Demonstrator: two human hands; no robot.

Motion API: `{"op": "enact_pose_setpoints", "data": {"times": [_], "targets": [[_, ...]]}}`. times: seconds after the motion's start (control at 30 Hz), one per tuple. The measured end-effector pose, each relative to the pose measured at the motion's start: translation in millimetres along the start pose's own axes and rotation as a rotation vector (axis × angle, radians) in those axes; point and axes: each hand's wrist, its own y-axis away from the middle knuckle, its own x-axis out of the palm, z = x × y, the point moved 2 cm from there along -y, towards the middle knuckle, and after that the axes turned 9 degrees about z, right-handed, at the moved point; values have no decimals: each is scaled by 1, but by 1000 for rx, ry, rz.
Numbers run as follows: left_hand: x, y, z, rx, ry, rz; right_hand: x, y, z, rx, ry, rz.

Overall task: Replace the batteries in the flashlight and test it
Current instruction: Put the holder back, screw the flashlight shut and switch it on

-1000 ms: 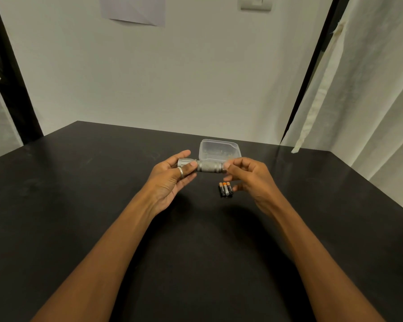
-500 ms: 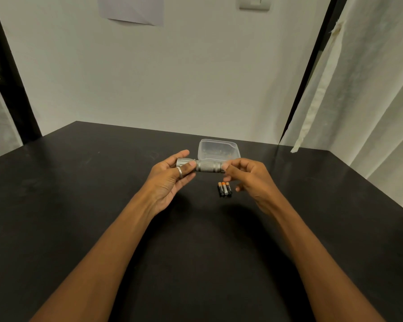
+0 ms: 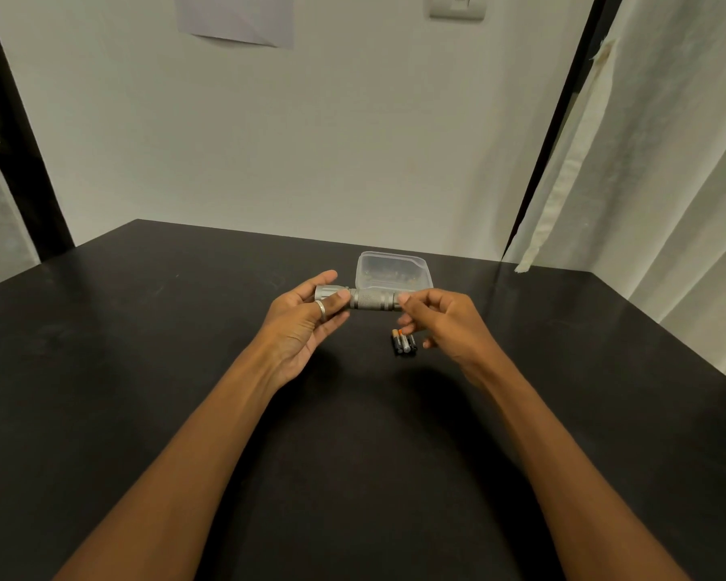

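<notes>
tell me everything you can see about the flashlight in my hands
The flashlight is a short silver-grey cylinder that looks like metal, with a knurled middle grip and ringed grooves near its right end. It is held level, crosswise, above the black table, in front of a clear plastic container. The left hand grips the wider left end; the right hand pinches the right end with its fingertips. Whether it is lit cannot be told.

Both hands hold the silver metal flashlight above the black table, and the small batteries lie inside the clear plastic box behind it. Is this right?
Not quite. In the head view, the small batteries lie on the bare black table, in front of the clear plastic box, not inside it. Both hands do hold the silver metal flashlight.
</notes>
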Motion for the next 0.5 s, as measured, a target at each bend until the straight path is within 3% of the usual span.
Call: {"op": "enact_pose_setpoints", "data": {"times": [0.1, 0.3, 0.5], "targets": [[1, 1, 0, 2, 3, 0, 5, -1, 1, 25, 47, -25], [0, 1, 0, -3, 12, -11, -2, 0, 0, -27, -170, 40], [3, 1, 1, -7, 1, 1, 5, 0, 0, 30, -6, -17]]}}
